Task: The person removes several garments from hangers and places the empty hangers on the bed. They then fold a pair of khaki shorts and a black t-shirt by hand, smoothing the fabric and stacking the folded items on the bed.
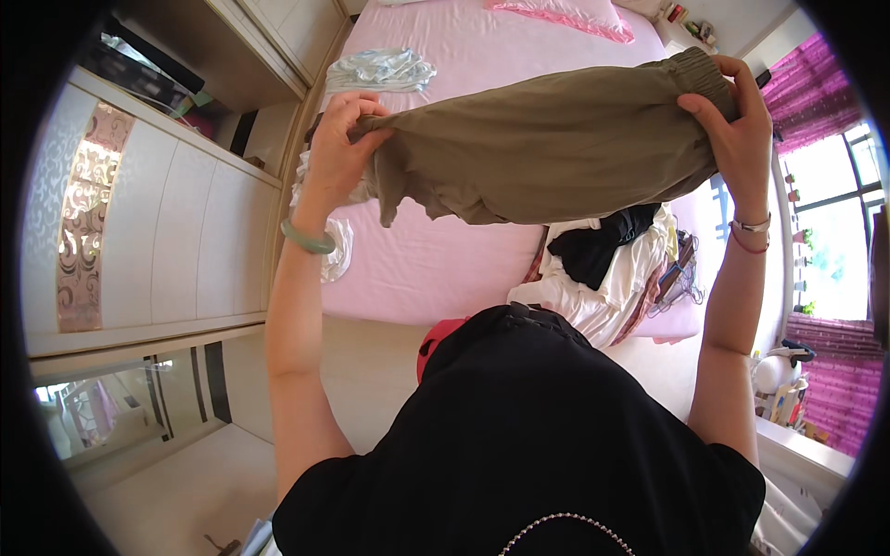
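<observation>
Purple curtains (pixel 818 91) hang near pink bedding (pixel 454 269); left hand (pixel 339 146) and right hand (pixel 744 139) grip an olive garment (pixel 547 144).

The olive garment (pixel 547 139) hides part of the pink bed (pixel 436 269).

Left grip (pixel 338 148) and right grip (pixel 742 139) hold an olive garment (pixel 556 139) above a pink bed (pixel 436 273).

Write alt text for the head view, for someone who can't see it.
A person's left hand and right hand hold an olive-brown garment with an elasticated end sideways above a pink-sheeted bed. Black and white clothes lie heaped on the bed. A pale wardrobe stands at left, a window with purple curtains at right.
</observation>
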Demonstrator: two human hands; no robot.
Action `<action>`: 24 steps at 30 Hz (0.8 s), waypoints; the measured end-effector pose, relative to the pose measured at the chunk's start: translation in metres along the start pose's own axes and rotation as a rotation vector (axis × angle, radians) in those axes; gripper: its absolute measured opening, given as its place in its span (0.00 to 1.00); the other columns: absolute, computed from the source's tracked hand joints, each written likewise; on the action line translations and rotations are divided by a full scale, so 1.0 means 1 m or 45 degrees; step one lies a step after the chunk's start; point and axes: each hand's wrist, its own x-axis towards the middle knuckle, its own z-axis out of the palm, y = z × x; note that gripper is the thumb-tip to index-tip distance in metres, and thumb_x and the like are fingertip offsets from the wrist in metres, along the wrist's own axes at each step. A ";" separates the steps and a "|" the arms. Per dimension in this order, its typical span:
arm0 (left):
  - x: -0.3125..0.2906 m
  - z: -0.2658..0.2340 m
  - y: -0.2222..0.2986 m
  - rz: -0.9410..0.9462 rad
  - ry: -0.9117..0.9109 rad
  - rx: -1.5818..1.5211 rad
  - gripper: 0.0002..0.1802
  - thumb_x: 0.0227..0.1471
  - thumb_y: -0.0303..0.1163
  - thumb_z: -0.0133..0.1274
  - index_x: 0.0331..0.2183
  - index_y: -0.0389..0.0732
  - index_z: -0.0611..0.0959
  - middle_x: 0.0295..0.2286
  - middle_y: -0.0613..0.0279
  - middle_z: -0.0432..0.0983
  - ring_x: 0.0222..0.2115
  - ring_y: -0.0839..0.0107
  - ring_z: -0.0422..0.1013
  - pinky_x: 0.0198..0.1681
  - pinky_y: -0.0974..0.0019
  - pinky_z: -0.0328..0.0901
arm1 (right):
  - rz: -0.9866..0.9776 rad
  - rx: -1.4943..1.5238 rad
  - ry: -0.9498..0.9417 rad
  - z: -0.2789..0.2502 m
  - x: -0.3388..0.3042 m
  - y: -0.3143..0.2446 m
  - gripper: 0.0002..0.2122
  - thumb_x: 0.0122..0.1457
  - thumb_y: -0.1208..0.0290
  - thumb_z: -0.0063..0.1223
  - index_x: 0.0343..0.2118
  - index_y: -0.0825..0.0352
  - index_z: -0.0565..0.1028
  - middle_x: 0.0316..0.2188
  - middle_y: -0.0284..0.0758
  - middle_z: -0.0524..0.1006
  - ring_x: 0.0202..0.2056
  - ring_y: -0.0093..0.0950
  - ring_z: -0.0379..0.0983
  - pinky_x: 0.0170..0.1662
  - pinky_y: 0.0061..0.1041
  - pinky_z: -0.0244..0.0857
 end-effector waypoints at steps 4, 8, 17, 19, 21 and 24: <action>0.002 -0.001 -0.003 -0.157 -0.205 0.110 0.21 0.47 0.15 0.48 0.44 0.41 0.78 0.33 0.61 0.76 0.35 0.70 0.72 0.42 0.68 0.66 | 0.076 0.129 -0.087 -0.004 0.000 0.000 0.20 0.50 0.68 0.68 0.44 0.66 0.73 0.29 0.32 0.80 0.31 0.15 0.74 0.35 0.15 0.67; -0.007 0.003 0.002 0.045 -0.302 0.625 0.29 0.43 0.14 0.46 0.50 0.42 0.74 0.41 0.53 0.76 0.43 0.63 0.72 0.49 0.62 0.63 | 0.062 0.168 -0.196 -0.004 0.004 -0.019 0.18 0.53 0.65 0.64 0.45 0.66 0.73 0.33 0.33 0.80 0.35 0.17 0.75 0.39 0.17 0.68; 0.001 0.091 0.097 -0.182 -0.856 -0.563 0.35 0.50 0.41 0.62 0.55 0.36 0.71 0.47 0.57 0.74 0.46 0.71 0.70 0.51 0.66 0.63 | 0.437 0.111 -0.657 0.008 0.043 -0.073 0.16 0.50 0.66 0.67 0.36 0.69 0.74 0.32 0.33 0.78 0.34 0.17 0.71 0.35 0.19 0.65; 0.000 0.098 0.108 -0.335 -0.882 -0.711 0.29 0.56 0.45 0.57 0.49 0.31 0.76 0.42 0.63 0.78 0.40 0.76 0.73 0.45 0.72 0.67 | 0.495 0.732 -0.493 0.005 0.044 -0.061 0.12 0.53 0.68 0.63 0.35 0.70 0.75 0.30 0.33 0.78 0.33 0.19 0.72 0.34 0.20 0.64; -0.007 0.088 0.111 -0.498 -0.815 -0.962 0.29 0.57 0.47 0.54 0.50 0.32 0.76 0.42 0.63 0.78 0.41 0.75 0.73 0.46 0.71 0.67 | 0.573 1.767 -0.500 0.027 0.028 0.009 0.26 0.61 0.47 0.48 0.51 0.67 0.72 0.44 0.37 0.78 0.45 0.25 0.75 0.50 0.26 0.68; -0.004 0.077 0.109 -0.695 -0.735 -1.211 0.29 0.61 0.48 0.49 0.52 0.33 0.74 0.46 0.61 0.75 0.45 0.73 0.72 0.49 0.68 0.67 | 0.775 2.501 -0.310 0.071 -0.028 0.052 0.29 0.62 0.44 0.44 0.53 0.67 0.70 0.47 0.37 0.76 0.48 0.27 0.73 0.53 0.28 0.66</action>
